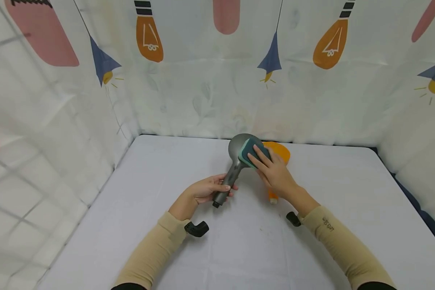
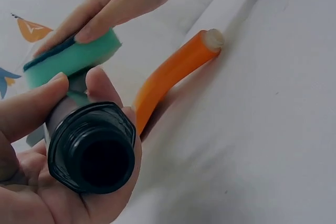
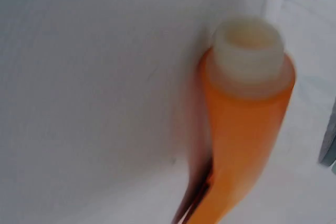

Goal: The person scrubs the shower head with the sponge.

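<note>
My left hand (image 1: 207, 189) grips the handle of a grey shower head (image 1: 235, 148), which is tilted with its round head away from me. In the left wrist view, the black threaded end of that handle (image 2: 97, 148) faces the camera. My right hand (image 1: 278, 177) holds a green sponge (image 1: 247, 149) with a dark scouring side against the shower head, its fingers spread over the dark side. Behind that hand lies an orange shower head (image 1: 282, 151), partly hidden; its handle (image 3: 244, 129) ends in a whitish threaded tip.
A white-covered table (image 1: 239, 245) stretches under both arms. Patterned white curtains (image 1: 210, 88) hang behind it and at both sides. Black curved pieces (image 1: 197, 229) stick out at the two wrists, over beige sleeves.
</note>
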Action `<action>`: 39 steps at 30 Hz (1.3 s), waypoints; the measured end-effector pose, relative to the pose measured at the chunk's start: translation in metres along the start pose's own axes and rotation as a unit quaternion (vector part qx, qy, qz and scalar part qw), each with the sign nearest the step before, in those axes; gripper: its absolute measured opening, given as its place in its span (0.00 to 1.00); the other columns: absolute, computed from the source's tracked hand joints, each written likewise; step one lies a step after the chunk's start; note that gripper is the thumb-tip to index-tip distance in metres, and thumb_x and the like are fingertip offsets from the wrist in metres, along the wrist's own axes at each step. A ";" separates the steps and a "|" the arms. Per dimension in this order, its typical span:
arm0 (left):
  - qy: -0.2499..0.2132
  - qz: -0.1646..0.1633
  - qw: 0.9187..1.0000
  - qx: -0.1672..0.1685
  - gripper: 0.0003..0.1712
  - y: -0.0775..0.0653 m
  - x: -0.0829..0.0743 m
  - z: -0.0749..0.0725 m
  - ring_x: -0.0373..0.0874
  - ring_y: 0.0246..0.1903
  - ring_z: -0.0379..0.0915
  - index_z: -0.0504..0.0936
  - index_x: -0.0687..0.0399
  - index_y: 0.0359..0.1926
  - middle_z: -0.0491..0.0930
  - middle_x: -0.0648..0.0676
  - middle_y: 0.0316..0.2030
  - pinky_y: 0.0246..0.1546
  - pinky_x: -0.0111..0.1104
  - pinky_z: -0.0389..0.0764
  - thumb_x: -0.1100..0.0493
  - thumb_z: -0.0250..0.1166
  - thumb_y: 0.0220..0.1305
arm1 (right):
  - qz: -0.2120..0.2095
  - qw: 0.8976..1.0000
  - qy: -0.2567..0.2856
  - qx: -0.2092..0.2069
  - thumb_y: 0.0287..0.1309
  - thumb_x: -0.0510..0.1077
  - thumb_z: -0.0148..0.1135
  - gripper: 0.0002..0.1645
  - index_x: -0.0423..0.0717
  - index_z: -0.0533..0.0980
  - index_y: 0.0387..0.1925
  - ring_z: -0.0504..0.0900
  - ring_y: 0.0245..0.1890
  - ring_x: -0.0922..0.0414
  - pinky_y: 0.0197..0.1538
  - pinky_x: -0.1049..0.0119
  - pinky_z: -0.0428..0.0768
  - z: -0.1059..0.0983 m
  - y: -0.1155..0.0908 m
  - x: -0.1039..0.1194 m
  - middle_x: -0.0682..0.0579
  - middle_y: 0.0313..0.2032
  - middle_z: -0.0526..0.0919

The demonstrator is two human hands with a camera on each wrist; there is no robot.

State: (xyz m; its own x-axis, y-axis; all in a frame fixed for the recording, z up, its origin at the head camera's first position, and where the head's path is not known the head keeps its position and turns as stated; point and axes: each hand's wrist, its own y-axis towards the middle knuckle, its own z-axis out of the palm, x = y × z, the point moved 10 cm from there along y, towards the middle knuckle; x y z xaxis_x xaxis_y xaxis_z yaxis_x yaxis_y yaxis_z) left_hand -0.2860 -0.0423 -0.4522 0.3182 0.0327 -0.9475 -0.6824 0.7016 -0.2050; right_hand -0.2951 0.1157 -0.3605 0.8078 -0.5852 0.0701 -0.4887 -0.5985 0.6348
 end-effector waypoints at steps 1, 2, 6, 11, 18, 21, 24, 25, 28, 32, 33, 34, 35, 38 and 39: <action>0.003 -0.001 1.000 0.000 0.34 -0.001 -0.001 -0.001 0.42 0.46 0.78 0.52 0.64 0.79 0.80 0.50 0.50 0.51 0.39 0.78 0.70 0.50 0.76 | 0.006 1.000 0.009 -0.004 0.72 0.38 0.58 0.30 0.41 0.68 0.73 0.66 0.63 0.24 0.60 0.30 0.70 -0.001 0.000 -0.003 0.37 0.74 0.63; 0.006 -0.001 1.000 0.000 0.35 -0.002 -0.001 -0.002 0.42 0.46 0.78 0.52 0.64 0.79 0.80 0.50 0.50 0.51 0.39 0.78 0.70 0.50 0.76 | 0.020 1.000 0.020 -0.009 0.72 0.37 0.56 0.30 0.39 0.67 0.73 0.66 0.64 0.24 0.61 0.30 0.68 -0.002 -0.001 -0.008 0.36 0.74 0.63; 0.014 -0.002 1.000 0.001 0.36 -0.006 -0.003 -0.003 0.43 0.46 0.78 0.51 0.64 0.79 0.81 0.51 0.50 0.52 0.40 0.78 0.70 0.53 0.74 | 0.118 0.991 0.061 -0.010 0.73 0.34 0.53 0.31 0.36 0.64 0.74 0.60 0.69 0.24 0.65 0.27 0.61 -0.007 -0.005 -0.038 0.36 0.75 0.60; 0.025 -0.004 1.000 0.006 0.36 -0.008 -0.005 0.000 0.44 0.46 0.78 0.51 0.65 0.79 0.81 0.50 0.50 0.51 0.40 0.78 0.69 0.53 0.75 | 0.090 0.994 0.038 -0.042 0.72 0.35 0.55 0.29 0.36 0.68 0.72 0.64 0.66 0.25 0.60 0.27 0.66 -0.012 -0.002 -0.024 0.35 0.73 0.64; 0.021 -0.001 1.000 0.011 0.36 -0.007 -0.002 0.002 0.44 0.46 0.78 0.50 0.66 0.79 0.82 0.50 0.51 0.51 0.40 0.78 0.69 0.52 0.76 | -0.025 0.999 -0.009 -0.035 0.81 0.47 0.46 0.25 0.41 0.70 0.70 0.69 0.60 0.24 0.56 0.30 0.73 -0.005 0.003 0.008 0.36 0.71 0.67; 0.022 -0.001 1.000 0.011 0.36 -0.007 -0.001 0.004 0.44 0.46 0.78 0.51 0.66 0.79 0.82 0.50 0.51 0.51 0.39 0.78 0.69 0.52 0.76 | 0.037 0.998 0.025 -0.035 0.75 0.39 0.53 0.27 0.39 0.69 0.72 0.66 0.64 0.24 0.62 0.30 0.68 -0.008 0.003 -0.011 0.36 0.72 0.65; 0.021 -0.002 1.000 0.011 0.36 -0.008 -0.002 0.006 0.45 0.46 0.78 0.51 0.65 0.79 0.81 0.51 0.50 0.50 0.39 0.78 0.69 0.53 0.76 | 0.113 0.992 0.048 -0.042 0.71 0.34 0.55 0.30 0.36 0.67 0.73 0.62 0.68 0.24 0.67 0.31 0.62 -0.010 0.002 -0.031 0.35 0.73 0.63; 0.020 -0.003 1.000 0.012 0.36 -0.008 -0.002 0.007 0.45 0.46 0.78 0.51 0.64 0.79 0.81 0.51 0.50 0.50 0.39 0.78 0.69 0.53 0.75 | 0.124 0.990 0.047 -0.046 0.71 0.33 0.56 0.30 0.36 0.67 0.73 0.62 0.68 0.24 0.67 0.30 0.61 -0.011 0.001 -0.033 0.35 0.73 0.63; 0.020 -0.006 1.000 0.015 0.37 -0.008 -0.001 0.008 0.45 0.47 0.78 0.51 0.64 0.79 0.81 0.51 0.50 0.50 0.39 0.78 0.70 0.53 0.75 | 0.097 0.993 0.041 -0.052 0.70 0.34 0.57 0.30 0.36 0.69 0.71 0.64 0.65 0.24 0.62 0.29 0.66 -0.013 0.003 -0.022 0.34 0.72 0.65; 0.023 -0.003 1.000 0.021 0.36 -0.008 -0.002 0.009 0.45 0.46 0.78 0.51 0.66 0.79 0.82 0.50 0.49 0.49 0.39 0.78 0.70 0.52 0.75 | -0.008 0.999 0.008 -0.037 0.69 0.37 0.60 0.28 0.40 0.72 0.69 0.68 0.61 0.24 0.54 0.29 0.73 -0.012 0.008 0.009 0.35 0.71 0.67; 0.024 -0.002 0.999 0.023 0.36 -0.008 -0.002 0.009 0.45 0.45 0.78 0.51 0.66 0.79 0.82 0.50 0.49 0.49 0.39 0.78 0.70 0.52 0.76 | -0.023 0.999 0.003 -0.032 0.69 0.38 0.60 0.29 0.42 0.72 0.69 0.69 0.61 0.25 0.54 0.30 0.74 -0.012 0.009 0.013 0.36 0.71 0.68; 0.025 -0.001 0.999 0.024 0.36 -0.008 -0.003 0.009 0.44 0.45 0.78 0.51 0.66 0.79 0.82 0.51 0.49 0.49 0.39 0.78 0.70 0.52 0.75 | -0.029 0.999 0.002 -0.027 0.68 0.38 0.60 0.29 0.42 0.72 0.69 0.69 0.62 0.25 0.54 0.30 0.74 -0.012 0.010 0.015 0.37 0.71 0.68; 0.025 0.000 0.999 0.026 0.36 -0.008 -0.003 0.010 0.44 0.45 0.78 0.51 0.66 0.79 0.82 0.50 0.50 0.48 0.38 0.78 0.70 0.52 0.76 | -0.027 0.999 0.003 -0.021 0.68 0.38 0.61 0.29 0.43 0.72 0.69 0.68 0.63 0.25 0.56 0.30 0.73 -0.012 0.011 0.014 0.37 0.71 0.68; 0.027 -0.003 0.999 0.028 0.36 -0.007 -0.003 0.012 0.43 0.45 0.79 0.51 0.66 0.79 0.82 0.51 0.50 0.47 0.37 0.79 0.70 0.52 0.75 | 0.028 0.999 0.030 -0.010 0.68 0.36 0.61 0.30 0.41 0.71 0.70 0.65 0.66 0.25 0.64 0.31 0.68 -0.015 0.015 -0.003 0.37 0.72 0.66; 0.029 -0.005 0.999 0.028 0.36 -0.007 -0.002 0.013 0.43 0.45 0.79 0.51 0.66 0.79 0.82 0.51 0.50 0.47 0.36 0.79 0.71 0.52 0.75 | 0.055 0.998 0.037 -0.007 0.69 0.35 0.60 0.30 0.40 0.71 0.71 0.65 0.67 0.26 0.65 0.32 0.66 -0.016 0.016 -0.011 0.37 0.72 0.66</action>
State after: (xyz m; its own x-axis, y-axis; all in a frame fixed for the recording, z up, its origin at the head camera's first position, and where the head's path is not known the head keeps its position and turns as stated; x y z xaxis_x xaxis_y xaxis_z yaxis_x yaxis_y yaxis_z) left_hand -0.2735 -0.0383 -0.4455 0.2847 -0.0137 -0.9585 -0.6408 0.7410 -0.2009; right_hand -0.3069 0.1216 -0.3394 0.7719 -0.6050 0.1954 -0.5713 -0.5253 0.6306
